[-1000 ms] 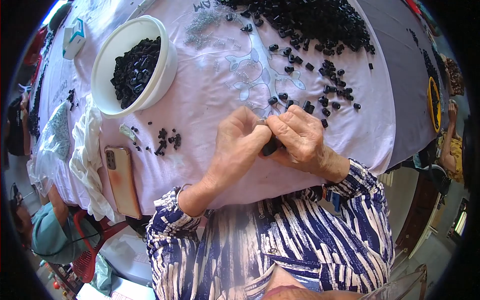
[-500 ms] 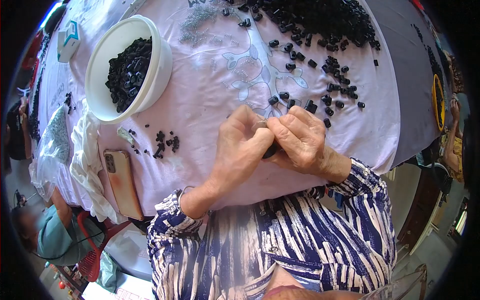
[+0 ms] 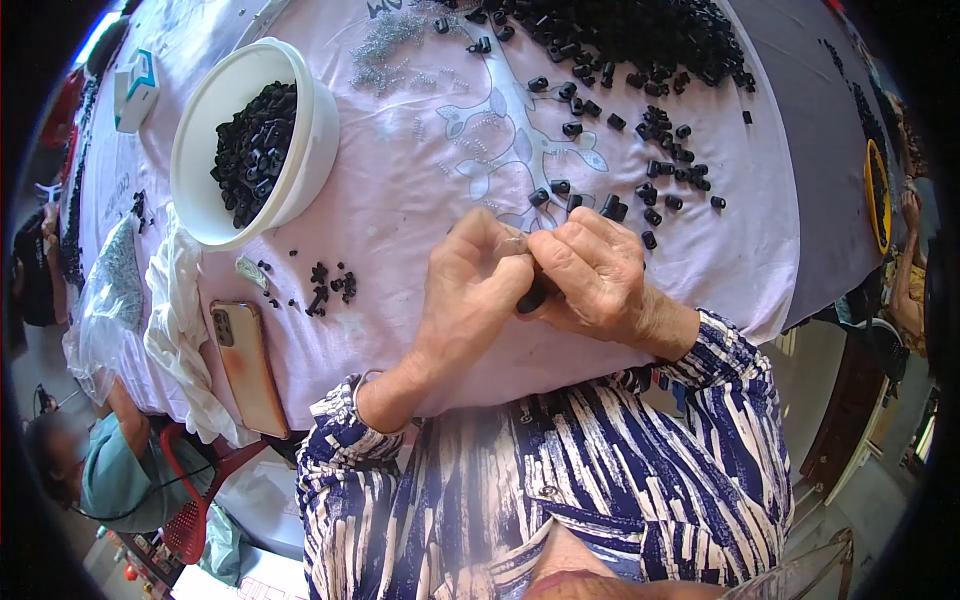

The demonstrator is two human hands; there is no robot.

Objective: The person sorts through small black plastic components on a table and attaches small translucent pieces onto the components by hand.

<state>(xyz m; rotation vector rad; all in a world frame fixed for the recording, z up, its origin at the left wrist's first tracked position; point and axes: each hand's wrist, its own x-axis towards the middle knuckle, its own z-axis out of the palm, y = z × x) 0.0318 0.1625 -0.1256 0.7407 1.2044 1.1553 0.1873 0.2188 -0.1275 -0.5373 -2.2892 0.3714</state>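
My left hand (image 3: 470, 290) and my right hand (image 3: 600, 285) meet over the table's near side, fingers pinched together. Between them is a small black plastic cap (image 3: 533, 297), mostly covered by the fingers. A tiny shiny piece (image 3: 514, 243) shows at the left fingertips, too small to name. Just beyond the hands lie a few loose black caps (image 3: 613, 208). Farther off, many more form a large pile (image 3: 640, 40). Tiny silvery pieces (image 3: 390, 55) are scattered on the printed cloth.
A white tub (image 3: 325, 150) of black parts stands at the left. Nearby are small black pieces (image 3: 320, 290), a phone (image 3: 248, 365), a white cloth (image 3: 175, 320) and a clear bag (image 3: 112, 290) of silvery pieces. Another person (image 3: 130, 465) sits at lower left.
Both hands stay closed together around the black cap and sit slightly farther left. The view has shifted a little; the things on the table keep their places.
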